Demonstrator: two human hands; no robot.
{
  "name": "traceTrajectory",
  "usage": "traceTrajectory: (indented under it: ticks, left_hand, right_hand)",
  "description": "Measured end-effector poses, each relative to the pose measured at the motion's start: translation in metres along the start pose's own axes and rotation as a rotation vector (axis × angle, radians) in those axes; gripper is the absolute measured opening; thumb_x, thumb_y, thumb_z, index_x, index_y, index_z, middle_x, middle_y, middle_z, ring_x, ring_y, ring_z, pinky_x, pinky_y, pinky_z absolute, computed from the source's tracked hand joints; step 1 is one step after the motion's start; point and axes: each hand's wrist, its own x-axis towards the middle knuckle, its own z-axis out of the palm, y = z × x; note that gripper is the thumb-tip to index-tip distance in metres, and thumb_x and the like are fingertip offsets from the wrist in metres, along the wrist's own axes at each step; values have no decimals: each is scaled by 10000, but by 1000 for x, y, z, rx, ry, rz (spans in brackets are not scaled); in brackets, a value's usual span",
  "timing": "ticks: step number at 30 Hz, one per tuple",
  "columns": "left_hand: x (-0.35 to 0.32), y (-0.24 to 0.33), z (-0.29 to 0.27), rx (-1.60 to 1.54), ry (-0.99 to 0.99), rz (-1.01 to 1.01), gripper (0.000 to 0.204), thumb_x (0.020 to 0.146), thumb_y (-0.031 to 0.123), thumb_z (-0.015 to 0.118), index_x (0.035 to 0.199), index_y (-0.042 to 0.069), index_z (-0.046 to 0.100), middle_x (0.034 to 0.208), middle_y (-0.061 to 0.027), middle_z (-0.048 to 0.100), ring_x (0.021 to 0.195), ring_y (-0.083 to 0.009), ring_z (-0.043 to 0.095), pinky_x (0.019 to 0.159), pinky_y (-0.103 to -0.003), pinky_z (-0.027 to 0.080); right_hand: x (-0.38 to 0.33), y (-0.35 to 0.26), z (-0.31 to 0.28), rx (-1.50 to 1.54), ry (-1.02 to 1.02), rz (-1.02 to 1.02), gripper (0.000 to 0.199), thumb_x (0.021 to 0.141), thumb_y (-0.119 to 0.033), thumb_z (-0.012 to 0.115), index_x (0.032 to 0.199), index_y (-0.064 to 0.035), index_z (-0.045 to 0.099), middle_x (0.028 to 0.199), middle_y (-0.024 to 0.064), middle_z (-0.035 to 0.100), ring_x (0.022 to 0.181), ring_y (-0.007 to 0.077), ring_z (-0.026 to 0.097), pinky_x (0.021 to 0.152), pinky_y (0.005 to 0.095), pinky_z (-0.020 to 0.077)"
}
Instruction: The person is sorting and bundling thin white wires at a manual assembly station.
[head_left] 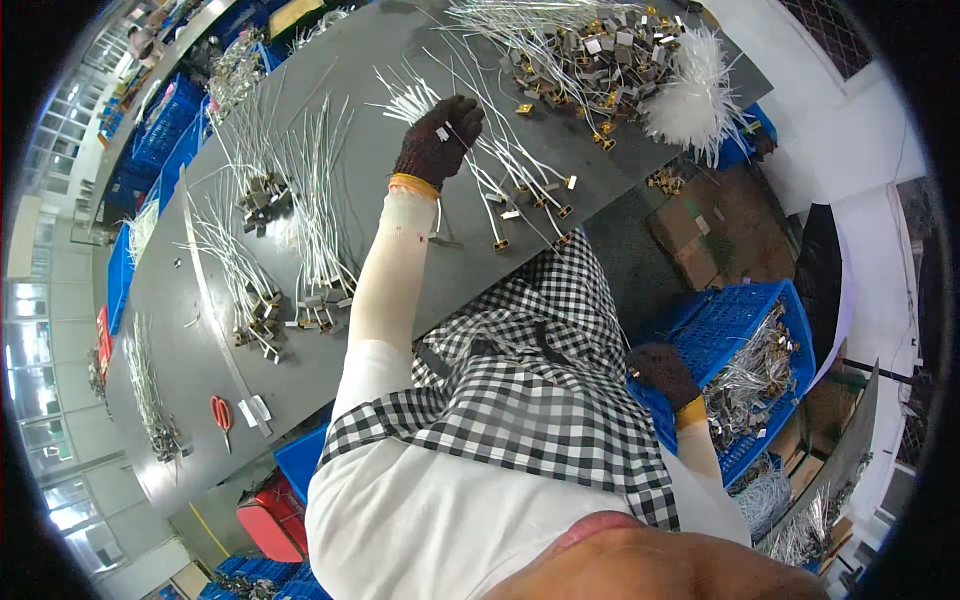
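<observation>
My left hand (440, 142), in a dark knitted glove, is closed over a bundle of white wires (408, 100) on the grey table. Wire ends with small brass-coloured and grey connectors (525, 192) fan out from beneath it toward the table's near edge. Its fingertips are partly hidden. Down by the blue basket on the right, my right hand (665, 372), gloved alike, has its fingers drawn together. A thin wire (622, 325) runs up from those fingers, with a small metal end beside them.
A heap of connectors with wires (600, 70) covers the table's far right. Sorted wire bundles (325, 220) lie leftward, near a metal ruler (215, 310) and red-handled scissors (222, 415). More wires fill the blue basket (715, 335). A red bag (272, 520) sits beneath the table's left side.
</observation>
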Motion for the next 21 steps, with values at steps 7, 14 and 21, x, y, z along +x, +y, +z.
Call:
traceTrajectory:
  ticks: [7, 14, 21]
  left_hand:
    - [-47, -43, 12, -20, -52, -230, 348, 980, 176, 516, 1277, -4, 534, 1238, -196, 600, 1156, -367, 583, 1013, -519, 474]
    - [-108, -65, 24, 1332, -468, 280, 382, 917, 109, 637, 1288, 58, 562, 1152, -87, 678, 906, -143, 663, 804, -320, 545]
    - [-142, -75, 36, 1822, -444, 419, 507, 840, 249, 711, 1308, 138, 551, 1189, -154, 639, 1019, -348, 646, 866, -399, 523]
  right_hand:
    - [78, -89, 16, 375, -2, 185, 247, 915, -224, 622, 1053, -27, 675, 918, 60, 652, 784, 148, 609, 704, 298, 517]
    - [183, -143, 54, 634, 102, -112, 350, 946, -107, 559, 1277, 4, 533, 1049, 99, 620, 830, 152, 597, 723, 299, 503]
    - [219, -200, 55, 538, 309, -310, 328, 919, -32, 551, 1246, -15, 534, 1099, 94, 621, 990, 186, 605, 889, 318, 491]
